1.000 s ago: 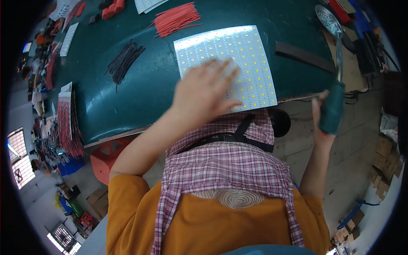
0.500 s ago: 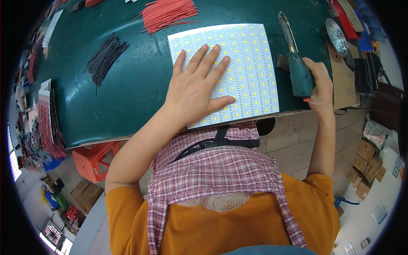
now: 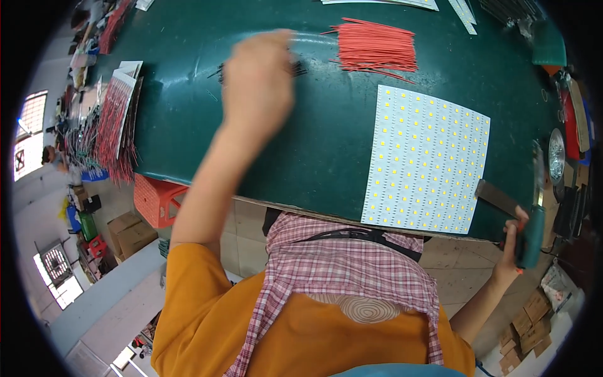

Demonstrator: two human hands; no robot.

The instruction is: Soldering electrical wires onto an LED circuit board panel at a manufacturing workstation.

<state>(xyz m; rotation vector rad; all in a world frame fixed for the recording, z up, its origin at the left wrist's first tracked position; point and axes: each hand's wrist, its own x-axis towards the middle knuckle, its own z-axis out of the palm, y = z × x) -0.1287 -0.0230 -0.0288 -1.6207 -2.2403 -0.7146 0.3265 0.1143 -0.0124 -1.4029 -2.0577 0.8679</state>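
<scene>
Fingers of the right hand point(image 3: 510, 245) were clamped on a green-handled tool point(image 3: 532, 239), metal shaft pointing to about 12. Left hand point(image 3: 259, 78) was out over the black wires point(image 3: 299, 69), strand ends showing on both sides of it. From where I stood that hand was a blur, so I couldn't tell whether its fingers were apart, together or closed on any strands.

Clock for the rest: board as centre, 12 away from the wearer. White board point(image 3: 427, 160) lay flat on the green bench point(image 3: 314, 144), rows of yellow squares facing up, near edge by the bench's front edge. Left hand sat at 10 from it, well apart. Right hand and tool were near it, between 4 and 5. Dark bar point(image 3: 498, 199) was at 4, one end at the board's edge, the other by the right fingers. Red wires point(image 3: 377, 47) were at 11, strands roughly parallel, near the board's far edge. Thin white strips point(image 3: 463, 16) lay farther out, just past 12. Round dish point(image 3: 556, 157) was at 3. Wired strips point(image 3: 117, 119) were between 9 and 10, red leads hanging down. Red stool point(image 3: 157, 201) stood just below 9. Plaid apron point(image 3: 352, 261) was at 7, cardboard boxes point(image 3: 531, 320) at 5.
</scene>
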